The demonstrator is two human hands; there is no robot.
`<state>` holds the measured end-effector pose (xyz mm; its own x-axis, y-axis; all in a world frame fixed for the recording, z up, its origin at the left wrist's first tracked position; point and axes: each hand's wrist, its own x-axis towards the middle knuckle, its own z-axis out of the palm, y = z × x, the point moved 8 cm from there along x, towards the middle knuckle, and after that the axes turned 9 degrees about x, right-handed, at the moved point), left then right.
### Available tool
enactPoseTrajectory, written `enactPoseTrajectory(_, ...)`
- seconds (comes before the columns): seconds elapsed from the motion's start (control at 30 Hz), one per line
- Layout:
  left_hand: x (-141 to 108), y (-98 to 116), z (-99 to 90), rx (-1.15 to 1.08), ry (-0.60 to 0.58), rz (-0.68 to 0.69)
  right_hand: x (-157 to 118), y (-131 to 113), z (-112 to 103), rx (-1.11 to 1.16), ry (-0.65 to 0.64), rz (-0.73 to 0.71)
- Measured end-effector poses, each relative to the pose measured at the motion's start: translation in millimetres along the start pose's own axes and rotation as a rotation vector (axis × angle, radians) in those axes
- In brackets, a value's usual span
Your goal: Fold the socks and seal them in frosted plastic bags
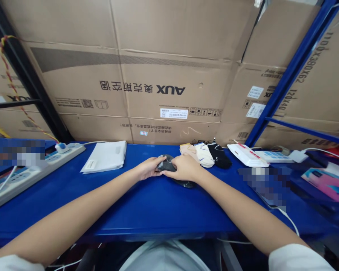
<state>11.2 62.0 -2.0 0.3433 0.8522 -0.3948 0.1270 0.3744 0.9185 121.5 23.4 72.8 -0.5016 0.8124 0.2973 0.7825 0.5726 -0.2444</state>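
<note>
Over the middle of the blue table, my left hand and my right hand meet around a dark grey sock. The fingers of both hands are closed on its fabric, and part of the sock shows below my right hand. Just behind and to the right lie several socks in a row: a beige sock, a white sock with thin dark lines, and a black sock. My right hand partly hides the beige one.
White plastic packets lie on the table to the left, near a long power strip. At right are a white case, a blurred-out device with a cable, and a pink box. Cardboard walls the back.
</note>
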Motion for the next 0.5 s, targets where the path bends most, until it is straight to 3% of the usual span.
enactPoseTrajectory(0.13,3,-1,0.4,-0.104,-0.049,-0.005,13,-2,9,0.173,0.101,0.029)
enactPoseTrajectory(0.27,5,-2,2.2,-0.22,-0.181,-0.032,18,17,32,0.437,0.111,0.099)
enactPoseTrajectory(0.37,6,-4,1.0,-0.282,-0.267,-0.045,17,27,40,0.634,0.057,0.074)
enactPoseTrajectory(0.5,9,-8,-1.2,-0.278,-0.295,-0.048,13,33,39,0.738,0.016,0.04)
